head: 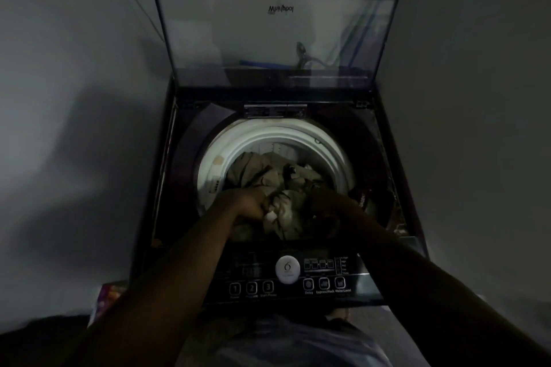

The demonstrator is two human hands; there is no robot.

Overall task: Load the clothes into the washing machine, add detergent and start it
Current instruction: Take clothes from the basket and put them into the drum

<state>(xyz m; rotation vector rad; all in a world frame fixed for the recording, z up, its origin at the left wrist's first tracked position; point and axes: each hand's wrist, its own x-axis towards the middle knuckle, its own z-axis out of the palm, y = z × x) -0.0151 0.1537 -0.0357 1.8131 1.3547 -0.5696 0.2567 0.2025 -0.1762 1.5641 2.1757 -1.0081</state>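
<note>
A top-loading washing machine (167, 176) stands before me with its glass lid (277, 36) raised upright. Olive and beige clothes (256, 171) fill the drum inside the white drum ring (220, 146). My left hand (247, 202) grips a bunched khaki garment (287, 211) at the drum's near edge. My right hand (325, 205) grips the same bundle from the right, in deep shadow. The control panel (286, 277), with numbered buttons and a round white badge, lies below my forearms.
Grey walls close in on both sides of the machine. A colourful purple packet (108, 298) lies on the floor at the lower left. Blue hoses (262, 64) show behind the lid. The room is dim.
</note>
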